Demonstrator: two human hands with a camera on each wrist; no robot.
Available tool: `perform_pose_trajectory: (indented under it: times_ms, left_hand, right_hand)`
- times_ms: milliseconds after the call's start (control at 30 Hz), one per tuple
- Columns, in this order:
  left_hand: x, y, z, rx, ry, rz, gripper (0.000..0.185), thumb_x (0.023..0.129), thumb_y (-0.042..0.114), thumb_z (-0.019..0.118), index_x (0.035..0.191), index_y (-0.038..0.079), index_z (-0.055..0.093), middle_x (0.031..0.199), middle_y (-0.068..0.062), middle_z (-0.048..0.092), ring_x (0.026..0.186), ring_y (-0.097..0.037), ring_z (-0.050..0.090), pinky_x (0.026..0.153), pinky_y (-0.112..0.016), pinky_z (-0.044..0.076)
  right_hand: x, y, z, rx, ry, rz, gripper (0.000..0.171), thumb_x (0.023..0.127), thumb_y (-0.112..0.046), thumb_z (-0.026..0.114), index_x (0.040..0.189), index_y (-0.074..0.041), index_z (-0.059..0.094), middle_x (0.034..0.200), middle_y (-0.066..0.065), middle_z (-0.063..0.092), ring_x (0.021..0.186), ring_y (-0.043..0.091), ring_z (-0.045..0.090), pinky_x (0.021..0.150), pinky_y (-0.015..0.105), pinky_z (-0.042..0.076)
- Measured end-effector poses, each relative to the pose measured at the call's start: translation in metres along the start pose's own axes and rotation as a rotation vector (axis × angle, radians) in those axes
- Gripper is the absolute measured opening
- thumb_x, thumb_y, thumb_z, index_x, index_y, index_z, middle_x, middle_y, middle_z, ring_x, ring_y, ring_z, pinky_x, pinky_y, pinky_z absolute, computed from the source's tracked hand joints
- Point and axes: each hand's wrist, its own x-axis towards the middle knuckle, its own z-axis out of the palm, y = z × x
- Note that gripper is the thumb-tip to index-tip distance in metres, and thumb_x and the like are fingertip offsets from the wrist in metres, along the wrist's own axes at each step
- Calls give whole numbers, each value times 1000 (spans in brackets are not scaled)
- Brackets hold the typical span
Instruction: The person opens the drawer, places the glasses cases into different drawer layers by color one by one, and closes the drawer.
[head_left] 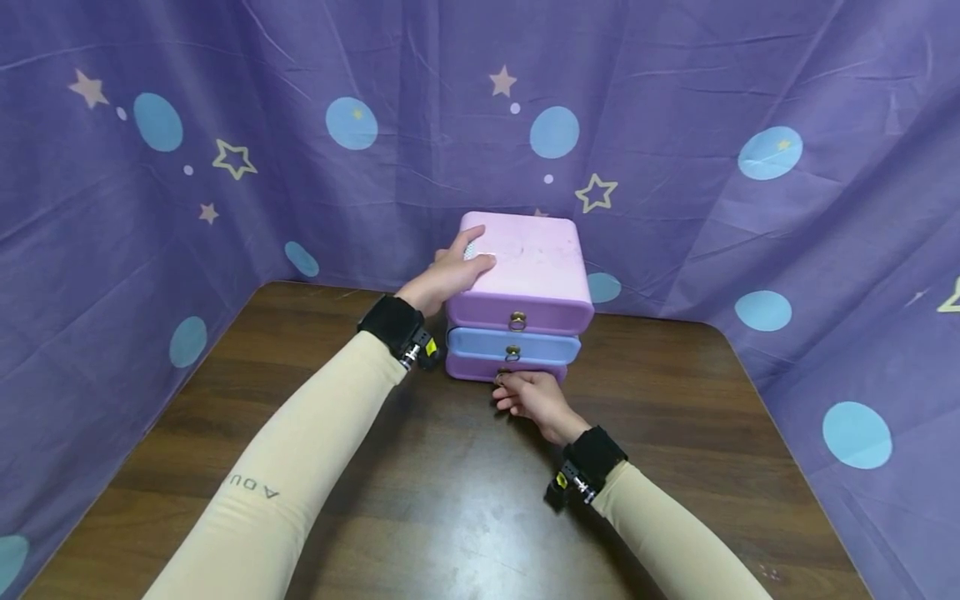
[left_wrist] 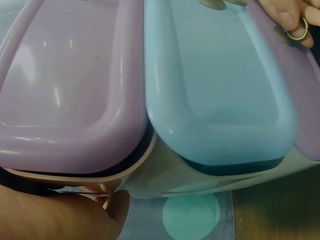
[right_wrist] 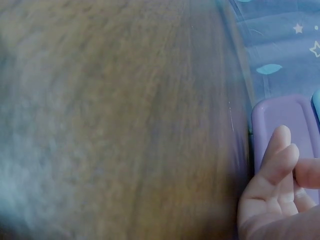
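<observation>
— We see the drawer box [head_left: 525, 283] in smooth plastic, glossy on the drawer fronts [left_wrist: 215, 90].

— And we spot small metal ring pulls [head_left: 517, 320], brassy and shiny.

— We note the table [head_left: 450, 500]: dark wood grain, slightly scuffed sheen.

— Matt printed cloth backdrop [head_left: 675, 125], creased, behind.

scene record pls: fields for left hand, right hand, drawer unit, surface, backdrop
left hand: left hand rests flat on the top left of the drawer unit
right hand: right hand pinches the ring pull of the bottom drawer
drawer unit: three stacked drawers, pink on top, blue drawer in the middle, purple at the bottom; all look closed
surface: brown wooden table
backdrop: purple cloth with stars and blue dots
</observation>
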Motion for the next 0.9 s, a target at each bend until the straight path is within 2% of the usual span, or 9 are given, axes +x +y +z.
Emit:
perform_pose_trajectory:
  times_ms: [233,333,433,533,633,700,767,900]
  left_hand:
    - [1,-4,0,-15,2,16,71,104,44,59,168,40,26,170,-23,12,155,-37,16,125,-58,19]
    - [-1,-8,-2,-21,-2,30,71,105,45,58,168,40,26,173,-19,11,159,-35,10,126,-59,15]
    - [-5,-15,-7,-44,-2,61,71,107,47,55,170,37,23,177,-10,12,162,-29,8,128,-56,12]
    - [-12,-24,-15,-95,20,94,72,107,49,53,170,31,22,174,-11,23,159,-28,23,127,-52,21]
    - [-24,-34,-28,-97,51,114,73,107,52,51,170,30,22,170,-14,29,155,-30,32,124,-53,31]
    - [-36,-41,-37,-61,76,132,72,108,54,50,170,29,23,169,-17,32,153,-33,35,121,-56,35]
    - [-49,-48,-46,15,109,158,71,108,56,48,170,30,24,171,-16,30,155,-35,33,121,-59,34]
    - [-74,-65,-62,165,190,231,66,110,51,49,168,24,31,167,-18,36,151,-38,37,120,-60,34]
  right_hand:
    - [-10,-2,-7,-58,-52,33,37,109,-19,57,133,8,66,95,12,78,75,14,73,64,23,55]
    - [-20,-2,-10,-125,-87,4,39,108,-16,57,138,9,63,100,16,78,78,16,74,68,27,59]
    - [-32,-3,-17,-202,-106,-54,41,106,-12,58,140,10,60,104,21,77,82,21,75,73,34,62]
    - [-46,-8,-32,-268,-100,-93,41,106,-12,59,142,7,61,108,23,76,87,25,75,78,39,63]
    - [-61,-16,-52,-296,-74,-113,41,107,-13,60,143,6,60,113,25,75,93,29,75,81,42,63]
    - [-70,-21,-68,-312,-48,-128,41,107,-14,60,144,5,60,115,27,74,96,31,75,83,42,63]
    - [-81,-25,-84,-338,-25,-163,41,108,-15,60,144,6,59,117,27,73,98,31,76,82,40,63]
    - [-102,-31,-113,-425,52,-223,40,110,-18,60,144,2,60,117,25,74,98,28,77,79,36,63]
